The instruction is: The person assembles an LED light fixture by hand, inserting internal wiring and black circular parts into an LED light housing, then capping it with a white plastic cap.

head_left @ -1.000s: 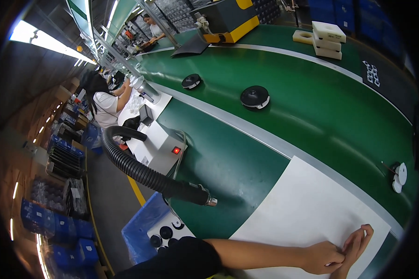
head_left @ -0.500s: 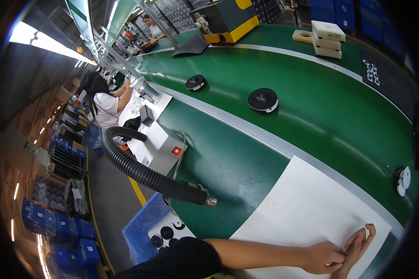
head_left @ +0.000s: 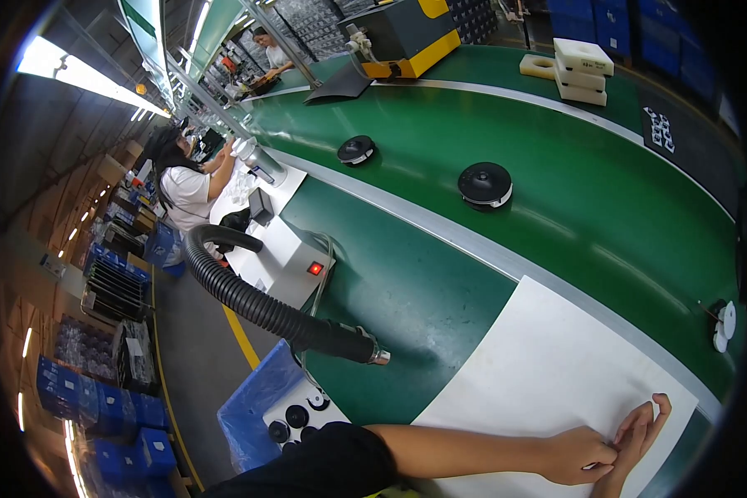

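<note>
Reference landmark: the white sheet (head_left: 506, 382), which lies on the green bench (head_left: 390, 290) beside the metal rail (head_left: 440, 231).

Changed condition: the larger black disc (head_left: 485, 183) and the smaller black disc (head_left: 356, 149) have shifted rightward along the green belt (head_left: 589, 191). Both remain across the rail from the sheet, beyond its far-left edge, with the larger disc now nearer to it. The white part (head_left: 725, 326) has also advanced slightly and sits across the rail, beyond the sheet's far-right corner.

Unchanged condition: the left hand (head_left: 579, 456) is curled and laps against the right hand (head_left: 637, 427), above the near-right portion of the sheet. The right hand is partly spread, its fingers loosely bent. No part is visible in either hand, although the overlap may conceal a small item.

Assessment: the belt appears to be feeding while the hands rest; no part lies on the visible area of the sheet, so handwork there appears paused.

Adjacent equipment: the black hose (head_left: 241, 292) ends in a metal nozzle (head_left: 379, 357) left of the sheet, apart from it. Round black parts (head_left: 296, 416) lie farther left, beside the blue liner (head_left: 257, 390).
</note>
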### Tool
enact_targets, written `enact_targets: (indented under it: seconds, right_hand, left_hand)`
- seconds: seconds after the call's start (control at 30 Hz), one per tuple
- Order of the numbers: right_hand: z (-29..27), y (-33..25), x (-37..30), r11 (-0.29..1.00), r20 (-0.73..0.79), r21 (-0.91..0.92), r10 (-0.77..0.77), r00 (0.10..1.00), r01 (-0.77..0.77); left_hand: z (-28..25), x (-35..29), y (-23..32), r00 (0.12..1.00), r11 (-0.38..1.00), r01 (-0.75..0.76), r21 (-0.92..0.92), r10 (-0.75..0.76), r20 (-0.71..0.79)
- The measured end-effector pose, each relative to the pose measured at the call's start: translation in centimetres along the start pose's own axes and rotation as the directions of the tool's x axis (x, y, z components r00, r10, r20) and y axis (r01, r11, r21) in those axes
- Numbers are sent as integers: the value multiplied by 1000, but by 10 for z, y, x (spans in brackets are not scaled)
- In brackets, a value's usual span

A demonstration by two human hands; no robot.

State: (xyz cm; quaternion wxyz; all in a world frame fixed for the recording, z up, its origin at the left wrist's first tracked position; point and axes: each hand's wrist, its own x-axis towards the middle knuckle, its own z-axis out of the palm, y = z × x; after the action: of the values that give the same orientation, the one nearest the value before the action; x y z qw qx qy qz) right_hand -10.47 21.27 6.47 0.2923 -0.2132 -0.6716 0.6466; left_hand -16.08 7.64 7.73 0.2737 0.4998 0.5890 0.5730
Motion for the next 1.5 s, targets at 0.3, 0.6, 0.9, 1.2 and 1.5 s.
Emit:
enact_targets:
  seconds: [0.3, 0.6, 0.9, 1.2, 1.5]
  right_hand:
    - [2, 2, -1, 1000, 3, 24, 12, 1000, -12]
    - [3, -2, -2, 1000, -3, -16, 21, 1000, -21]
    - [8, -10, -2, 995, -8, -97, 11, 1000, -12]
    - [9, -14, -3, 991, -69, -130, 36, 997, -45]
    - [6, -7, -2, 994, -52, -107, 21, 998, -27]
  left_hand:
    - [-2, -2, 0, 1000, 1000, 3, 1, -3, -2]
    - [-3, -2, 2, 1000, 1000, 21, 6, -21, 5]
    - [-2, -1, 1, 1000, 996, 21, -87, -23, -18]
    - [-2, 1, 2, 1000, 996, -8, -90, 6, -24]
    - [-5, 1, -1, 999, 994, 34, -100, -32, 20]
